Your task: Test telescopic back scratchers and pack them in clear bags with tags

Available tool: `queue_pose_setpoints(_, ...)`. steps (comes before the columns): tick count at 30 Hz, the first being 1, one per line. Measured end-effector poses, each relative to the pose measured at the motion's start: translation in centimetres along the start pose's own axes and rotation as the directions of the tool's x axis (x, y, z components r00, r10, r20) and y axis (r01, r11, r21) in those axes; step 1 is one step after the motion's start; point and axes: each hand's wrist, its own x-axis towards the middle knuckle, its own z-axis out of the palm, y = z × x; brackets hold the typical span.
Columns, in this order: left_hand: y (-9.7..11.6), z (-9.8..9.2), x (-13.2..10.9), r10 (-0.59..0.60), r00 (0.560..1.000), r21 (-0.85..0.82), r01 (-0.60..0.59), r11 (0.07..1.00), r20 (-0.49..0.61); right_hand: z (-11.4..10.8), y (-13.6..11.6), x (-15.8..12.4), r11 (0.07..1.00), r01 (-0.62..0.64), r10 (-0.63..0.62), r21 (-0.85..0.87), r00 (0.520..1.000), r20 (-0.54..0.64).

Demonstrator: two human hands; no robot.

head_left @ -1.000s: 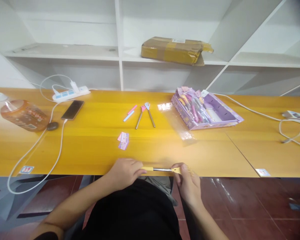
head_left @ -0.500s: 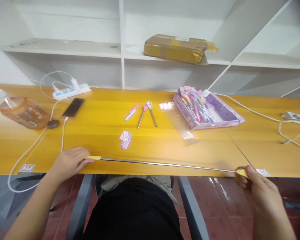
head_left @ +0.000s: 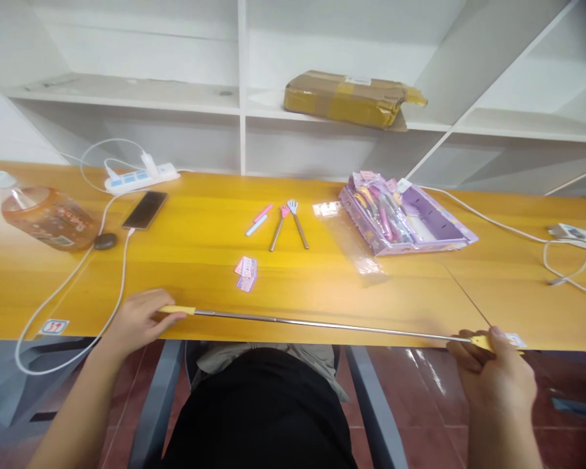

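Observation:
A telescopic back scratcher [head_left: 322, 324], its thin metal rod drawn out long, stretches between my hands along the table's front edge. My left hand [head_left: 144, 319] is closed on its yellow handle at the left end. At the other end, my right hand [head_left: 493, 371] pinches the yellow head between thumb and fingers, partly hiding it. Further back lie a pink back scratcher head [head_left: 285, 210] and a blue back scratcher head [head_left: 293, 206], both on short metal rods. Left of them are a pink tube [head_left: 263, 213] and a light blue tube [head_left: 256, 225].
Small printed cards [head_left: 247, 273] lie mid-table. A purple display box [head_left: 420, 246] holds several wrapped pieces, with a clear plastic bag [head_left: 354, 247] beside it. To the left are a bottle [head_left: 53, 218], a phone [head_left: 145, 210], a power strip [head_left: 144, 178] and cables. A taped carton [head_left: 344, 98] sits on the shelf.
My right hand has shifted its grip at the yellow head, showing more of it, and its fingers now reach along the rod. My left hand keeps its hold with the thumb slightly moved.

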Motion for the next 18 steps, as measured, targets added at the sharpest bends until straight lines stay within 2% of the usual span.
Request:
queue_pose_setpoints(4,-0.1,-0.3,0.4,-0.003,0.998,-0.014,0.002,1.000,-0.058,1.0,-0.1,-0.2,0.975,-0.117,0.119,0.187,0.993,0.000)
queue_pose_setpoints(7,0.0,-0.5,0.9,0.006,0.993,-0.027,-0.009,1.000,-0.117,1.3,0.0,0.1,0.979,-0.113,0.123,0.170,0.991,-0.048)
queue_pose_setpoints(9,1.0,0.1,1.7,0.056,0.987,-0.048,-0.064,0.997,-0.153,2.0,0.2,-0.4,0.987,-0.123,0.128,0.102,0.991,-0.038)
queue_pose_setpoints(11,3.1,1.7,3.0,0.121,0.982,-0.085,-0.134,0.987,-0.142,3.7,0.5,-2.2,0.987,-0.159,0.159,-0.001,0.986,0.048)
queue_pose_setpoints(13,6.4,4.2,4.4,0.151,0.982,-0.157,-0.167,0.973,-0.111,6.0,1.0,-5.5,0.973,-0.192,0.210,-0.126,0.966,0.147)
queue_pose_setpoints(16,12.0,8.5,5.9,0.095,0.987,-0.299,-0.130,0.945,-0.131,9.2,2.1,-12.3,0.978,-0.060,0.117,-0.198,0.950,0.290)
queue_pose_setpoints(18,14.8,10.7,6.2,0.037,0.992,-0.439,-0.086,0.895,-0.120,10.2,2.9,-16.2,0.981,0.054,0.023,-0.187,0.921,0.388)
